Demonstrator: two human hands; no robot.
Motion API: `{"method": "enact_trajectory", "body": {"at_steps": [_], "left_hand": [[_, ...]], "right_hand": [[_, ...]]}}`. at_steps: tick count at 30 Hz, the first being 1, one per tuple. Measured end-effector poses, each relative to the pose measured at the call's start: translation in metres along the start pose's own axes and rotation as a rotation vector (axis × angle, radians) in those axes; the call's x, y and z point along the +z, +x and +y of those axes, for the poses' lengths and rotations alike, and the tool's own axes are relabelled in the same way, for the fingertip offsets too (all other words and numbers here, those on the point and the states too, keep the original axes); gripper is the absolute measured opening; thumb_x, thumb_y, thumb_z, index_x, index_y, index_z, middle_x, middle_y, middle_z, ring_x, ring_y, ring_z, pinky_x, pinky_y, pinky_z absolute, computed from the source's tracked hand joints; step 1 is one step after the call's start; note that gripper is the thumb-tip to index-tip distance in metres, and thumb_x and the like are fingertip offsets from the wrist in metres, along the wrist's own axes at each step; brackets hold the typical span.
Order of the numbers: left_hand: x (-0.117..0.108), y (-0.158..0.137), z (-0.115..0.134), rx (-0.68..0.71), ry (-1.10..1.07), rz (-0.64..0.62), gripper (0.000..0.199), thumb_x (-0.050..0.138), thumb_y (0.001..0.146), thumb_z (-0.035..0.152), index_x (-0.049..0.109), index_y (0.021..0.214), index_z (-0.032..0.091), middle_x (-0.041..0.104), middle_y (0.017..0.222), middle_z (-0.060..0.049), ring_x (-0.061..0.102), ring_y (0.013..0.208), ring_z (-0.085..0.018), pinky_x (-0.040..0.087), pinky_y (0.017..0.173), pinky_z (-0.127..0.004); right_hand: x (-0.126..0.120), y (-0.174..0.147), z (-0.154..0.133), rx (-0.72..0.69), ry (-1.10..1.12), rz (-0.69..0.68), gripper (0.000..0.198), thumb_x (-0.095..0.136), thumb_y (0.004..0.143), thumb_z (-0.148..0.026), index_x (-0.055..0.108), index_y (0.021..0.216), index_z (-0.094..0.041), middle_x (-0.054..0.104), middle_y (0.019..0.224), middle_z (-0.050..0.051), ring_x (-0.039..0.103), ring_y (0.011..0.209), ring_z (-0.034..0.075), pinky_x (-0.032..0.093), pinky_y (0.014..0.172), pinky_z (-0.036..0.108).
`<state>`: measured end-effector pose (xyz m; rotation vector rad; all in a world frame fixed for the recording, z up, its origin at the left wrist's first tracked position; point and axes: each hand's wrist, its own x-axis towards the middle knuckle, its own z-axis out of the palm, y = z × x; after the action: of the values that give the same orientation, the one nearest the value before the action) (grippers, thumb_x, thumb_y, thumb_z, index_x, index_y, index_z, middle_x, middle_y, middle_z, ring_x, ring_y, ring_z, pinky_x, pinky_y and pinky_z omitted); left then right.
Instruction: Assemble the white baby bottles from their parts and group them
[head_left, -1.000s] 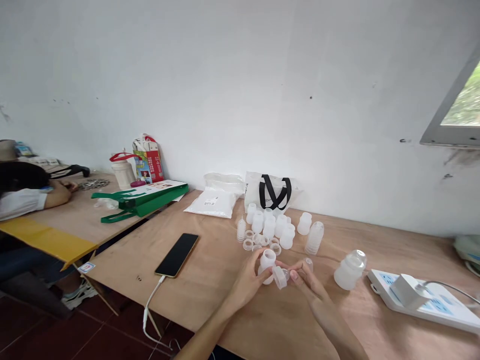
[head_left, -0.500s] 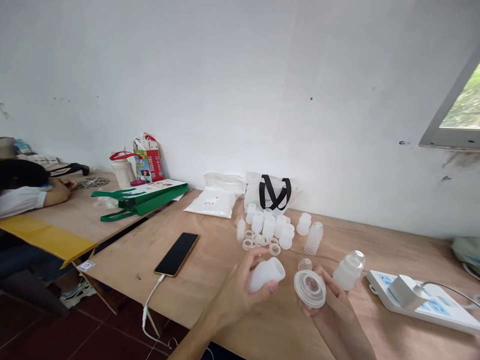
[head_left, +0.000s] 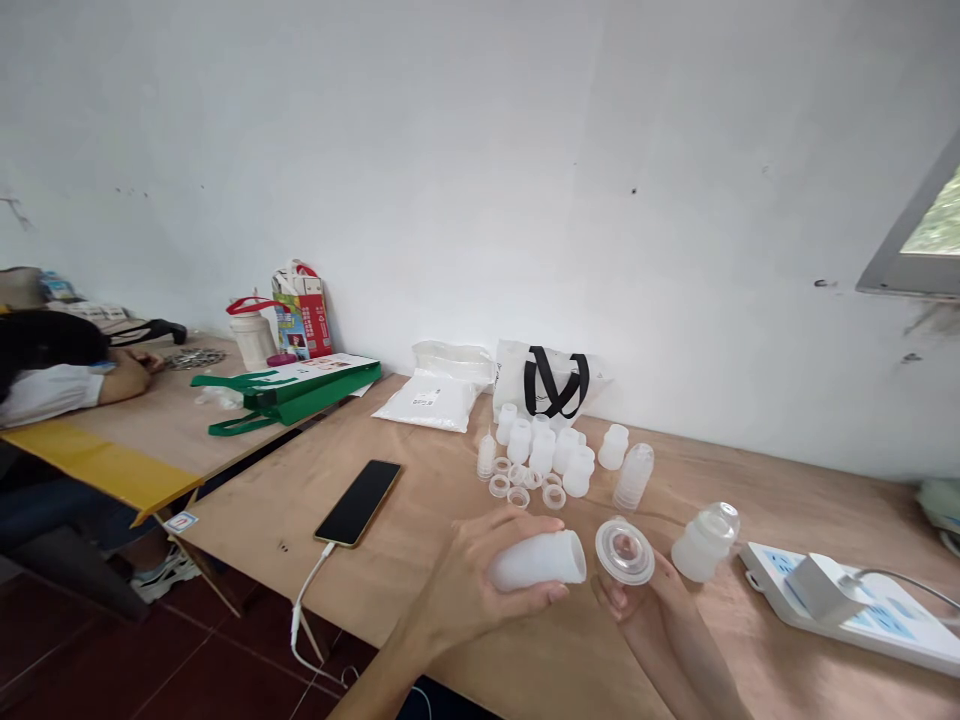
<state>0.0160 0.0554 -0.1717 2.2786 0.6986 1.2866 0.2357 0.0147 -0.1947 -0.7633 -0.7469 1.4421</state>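
Note:
My left hand (head_left: 469,570) is wrapped round a frosted white plastic bottle (head_left: 532,563), tilted on its side with its open mouth toward the right. In my right hand (head_left: 660,600) is a clear round flanged cap (head_left: 625,550), its disc facing me. A small gap separates the bottle's mouth from the cap. Beyond my hands stand several frosted bottles (head_left: 541,452), with clear rings (head_left: 517,496) lying in front of them. A stack of clear domed caps (head_left: 634,477) stands right of that group. Near my right hand is a bottle with a clear dome top (head_left: 705,542).
A black phone (head_left: 358,503) on a white cable lies at the left. A power strip (head_left: 855,600) with a plugged charger sits at the right. Against the wall are a white packet (head_left: 435,395) and a black-handled bag (head_left: 551,380). Another person (head_left: 56,370) leans on the left table.
My left hand has turned the bottle more level and moved it slightly right, nearer the cap. The right hand has raised the cap a little. The view has shifted slightly.

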Motion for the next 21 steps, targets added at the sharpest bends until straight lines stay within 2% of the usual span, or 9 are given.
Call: {"method": "enact_trajectory", "body": {"at_steps": [4,7,10,13,17,21], "left_hand": [[0.002,-0.004,0.002,0.035,0.02,-0.019,0.052,0.078,0.087,0.042,0.06,0.134,0.034,0.072,0.118,0.004,0.07,0.099,-0.013,0.052,0.086,-0.023],[0.004,-0.01,0.003,-0.063,0.045,0.032,0.056,0.08,0.082,0.049,0.058,0.131,0.033,0.072,0.119,0.005,0.07,0.104,-0.016,0.051,0.089,-0.026],[0.005,-0.013,0.002,-0.178,0.028,0.052,0.053,0.083,0.077,0.056,0.06,0.117,0.028,0.073,0.109,0.005,0.071,0.095,-0.015,0.049,0.082,-0.026],[0.003,-0.011,0.002,-0.183,0.025,0.056,0.05,0.083,0.076,0.056,0.062,0.11,0.027,0.074,0.104,0.006,0.07,0.088,-0.014,0.046,0.078,-0.026],[0.001,-0.006,0.004,-0.196,0.03,0.033,0.049,0.085,0.076,0.054,0.063,0.111,0.027,0.074,0.106,0.006,0.07,0.09,-0.015,0.046,0.079,-0.026],[-0.001,-0.006,0.004,-0.29,0.068,0.0,0.05,0.084,0.075,0.058,0.064,0.11,0.028,0.074,0.105,0.006,0.069,0.091,-0.017,0.045,0.08,-0.027]], "right_hand": [[0.001,-0.001,0.001,0.028,-0.028,-0.033,0.045,0.084,0.079,-0.055,0.059,0.077,-0.017,0.048,0.06,0.001,0.043,0.058,0.011,0.036,0.057,0.024],[0.003,-0.001,0.001,0.042,-0.014,-0.033,0.047,0.086,0.077,-0.054,0.058,0.073,-0.017,0.049,0.06,0.001,0.042,0.058,0.011,0.037,0.056,0.023],[0.003,0.001,0.002,0.037,-0.019,-0.031,0.049,0.086,0.077,-0.055,0.056,0.072,-0.017,0.05,0.061,0.002,0.044,0.058,0.011,0.039,0.056,0.023],[-0.001,0.006,0.004,0.012,-0.048,-0.025,0.045,0.084,0.079,-0.057,0.062,0.082,-0.017,0.051,0.065,0.001,0.046,0.059,0.01,0.04,0.056,0.022],[-0.009,0.009,0.008,-0.119,-0.259,0.018,0.039,0.078,0.086,-0.055,0.068,0.098,-0.019,0.06,0.084,0.003,0.051,0.066,0.011,0.045,0.06,0.022],[-0.012,0.006,0.006,-0.308,-0.573,0.009,0.034,0.067,0.095,-0.054,0.069,0.097,-0.02,0.06,0.074,0.004,0.056,0.069,0.015,0.049,0.062,0.024]]}}
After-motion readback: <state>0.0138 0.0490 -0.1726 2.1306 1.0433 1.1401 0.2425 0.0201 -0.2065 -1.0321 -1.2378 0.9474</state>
